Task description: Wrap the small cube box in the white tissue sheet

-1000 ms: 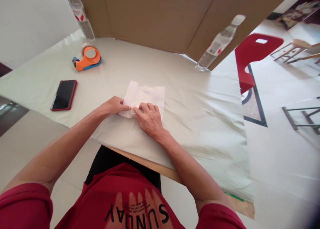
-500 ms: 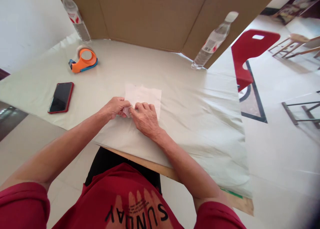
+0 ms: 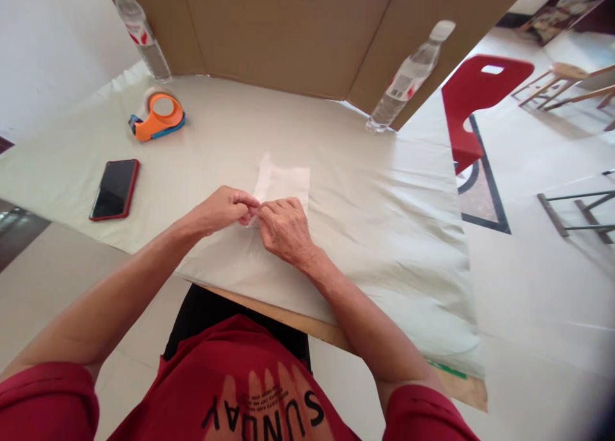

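A thin white tissue [image 3: 284, 181] lies on the cloth-covered table in front of me, its left side lifted and folded over. My left hand [image 3: 229, 209] pinches the near left part of that tissue between thumb and fingers. Right beside it, my right hand [image 3: 287, 231] is closed on the near edge, its fingertips meeting those of the left hand. The fingers and the right hand cover the near part of the tissue.
A phone [image 3: 115, 189] in a red case and an orange tape dispenser [image 3: 156, 117] lie to the left. Two water bottles, a left one [image 3: 144, 43] and a right one [image 3: 408, 79], stand before a cardboard panel [image 3: 283, 37]. A red chair [image 3: 473, 101] is beyond the table's right side.
The tissue's left side has been folded inward, so the flat part looks narrower. Both hands have shifted slightly to the right with it.
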Motion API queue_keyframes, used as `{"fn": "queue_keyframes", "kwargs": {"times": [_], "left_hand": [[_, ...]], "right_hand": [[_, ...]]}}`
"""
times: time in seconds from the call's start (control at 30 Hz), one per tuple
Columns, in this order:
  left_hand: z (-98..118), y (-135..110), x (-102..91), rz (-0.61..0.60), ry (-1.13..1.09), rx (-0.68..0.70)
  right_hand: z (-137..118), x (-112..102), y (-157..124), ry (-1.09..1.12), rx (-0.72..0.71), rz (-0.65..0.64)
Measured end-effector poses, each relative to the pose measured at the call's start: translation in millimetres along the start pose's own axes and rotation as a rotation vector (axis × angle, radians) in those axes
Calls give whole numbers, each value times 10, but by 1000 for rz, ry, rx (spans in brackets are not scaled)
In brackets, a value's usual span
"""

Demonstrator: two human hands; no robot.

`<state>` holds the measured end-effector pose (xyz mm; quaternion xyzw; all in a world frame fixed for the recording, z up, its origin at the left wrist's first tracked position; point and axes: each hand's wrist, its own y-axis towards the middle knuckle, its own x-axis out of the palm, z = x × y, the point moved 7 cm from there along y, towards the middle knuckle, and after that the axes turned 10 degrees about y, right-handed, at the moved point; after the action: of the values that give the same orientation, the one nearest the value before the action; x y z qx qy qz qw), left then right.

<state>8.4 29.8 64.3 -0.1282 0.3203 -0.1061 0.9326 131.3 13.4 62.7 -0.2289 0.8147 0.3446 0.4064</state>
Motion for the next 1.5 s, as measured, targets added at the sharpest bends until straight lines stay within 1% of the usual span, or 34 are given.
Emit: {"fn": "queue_keyframes", "kwargs": {"times": [0.03,0.1,0.17,0.23,0.27,0.33,0.37,0.43,0.57,0.73,0.83,0.93,1.03,1.13,1.33,1.43,1.5], "left_hand": [[19,-6,12,23,106,48],[55,-12,49,98,315,156],[87,-24,86,193,479,261],[108,-45,116,271,585,354],[113,-57,129,293,611,394],[114,-76,150,300,620,452],[109,-82,159,291,613,464],[100,-95,176,272,604,466],[101,-130,212,275,650,447],[114,-119,237,255,715,459],[147,-98,237,222,759,469],[184,-79,240,170,802,446],[231,-74,247,119,825,444],[263,-72,248,82,827,445],[223,-55,244,63,747,412],[143,-28,236,101,628,415],[73,-2,217,149,514,409]], "right_hand": [[30,-30,-4,39,12,16],[149,-146,-37,103,74,91],[357,-311,-118,149,201,194],[616,-442,-246,211,384,241],[741,-474,-320,248,489,230],[920,-463,-456,303,662,137],[970,-441,-511,318,725,93],[998,-376,-569,359,786,45],[956,-207,-528,484,782,73],[999,-92,-452,530,754,180],[1006,-51,-400,529,727,206],[974,-19,-345,496,748,194],[887,-50,-276,494,740,226],[780,-85,-210,573,728,277],[619,-26,-109,791,753,332],[580,35,-105,857,759,307],[545,56,-116,862,718,269]]}}
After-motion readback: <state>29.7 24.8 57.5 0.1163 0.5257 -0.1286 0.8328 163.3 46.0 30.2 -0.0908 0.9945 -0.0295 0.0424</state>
